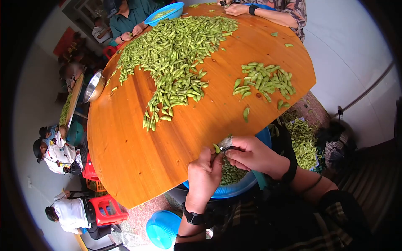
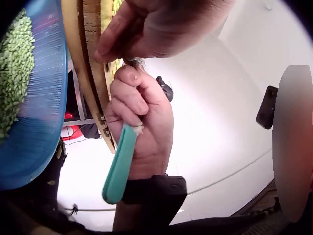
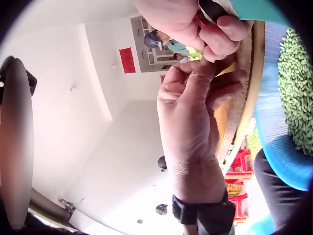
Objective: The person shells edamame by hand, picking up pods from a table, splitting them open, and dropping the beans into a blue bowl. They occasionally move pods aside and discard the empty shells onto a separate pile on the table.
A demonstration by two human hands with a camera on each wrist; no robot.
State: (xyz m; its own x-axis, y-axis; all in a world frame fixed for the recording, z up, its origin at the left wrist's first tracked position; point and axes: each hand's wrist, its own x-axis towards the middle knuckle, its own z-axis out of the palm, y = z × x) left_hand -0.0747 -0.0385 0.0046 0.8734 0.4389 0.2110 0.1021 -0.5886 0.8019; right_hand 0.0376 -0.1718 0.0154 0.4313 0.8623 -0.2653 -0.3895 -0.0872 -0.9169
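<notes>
Near the table's front edge, my left hand (image 1: 204, 175) pinches a green pod (image 1: 217, 148) between thumb and fingers. Close against it, my right hand (image 1: 261, 158) grips a tool whose long teal handle (image 2: 120, 166) sticks out below the curled fingers in the left wrist view; its working end is mostly hidden. The right wrist view has the left hand (image 3: 188, 122) meeting the right hand (image 3: 171, 17) at a pale green piece (image 3: 194, 53). Beneath both hands sits a blue basin (image 1: 215, 195) holding shelled green beans (image 1: 230, 175).
On the round wooden table (image 1: 134, 167) lie a large pod heap (image 1: 178, 54) and a smaller pile (image 1: 268, 79). A metal bowl (image 1: 94, 87) stands at its left edge. Two people work across the table. A blue tub (image 1: 162, 229) and a bag of pods (image 1: 302, 142) are below.
</notes>
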